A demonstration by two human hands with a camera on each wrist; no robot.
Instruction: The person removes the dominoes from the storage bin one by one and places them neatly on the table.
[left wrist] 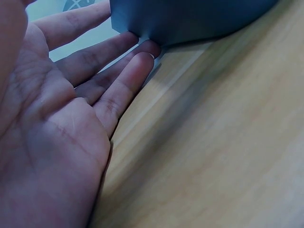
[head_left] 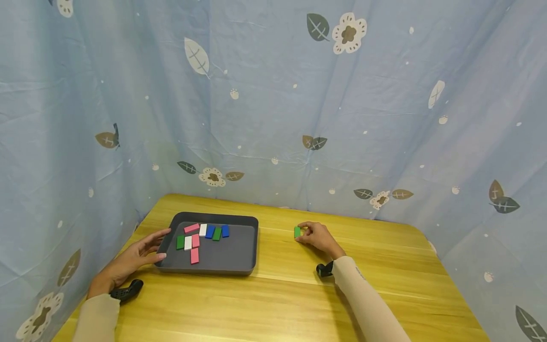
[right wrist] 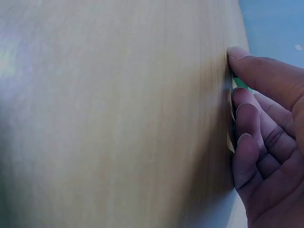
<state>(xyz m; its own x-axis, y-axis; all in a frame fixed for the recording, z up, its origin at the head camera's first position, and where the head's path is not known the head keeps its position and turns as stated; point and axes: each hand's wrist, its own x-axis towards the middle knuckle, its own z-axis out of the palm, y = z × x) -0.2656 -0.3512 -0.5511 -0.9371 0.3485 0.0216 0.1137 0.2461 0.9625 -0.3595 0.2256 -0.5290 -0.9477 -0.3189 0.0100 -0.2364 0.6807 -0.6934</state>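
Observation:
On the right of the wooden table, my right hand [head_left: 317,236] pinches a small green block [head_left: 297,232] at its two ends, between thumb and forefinger. In the right wrist view, the block [right wrist: 242,84] shows only as a sliver between the thumb and the curled fingers, close to the tabletop. My left hand [head_left: 137,255] rests against the left side of a dark grey tray [head_left: 237,254], its fingers fairly straight. In the left wrist view, the fingertips touch the tray's outer wall [left wrist: 180,21]. Several pink, white, blue and green blocks lie in the tray's left and middle part.
The yellow wooden table [head_left: 222,304] carries the tray at its left. A patterned light blue curtain [head_left: 265,95] hangs along the back and both sides. A black device [head_left: 127,290] is worn at the left wrist, another black device [head_left: 325,270] at the right.

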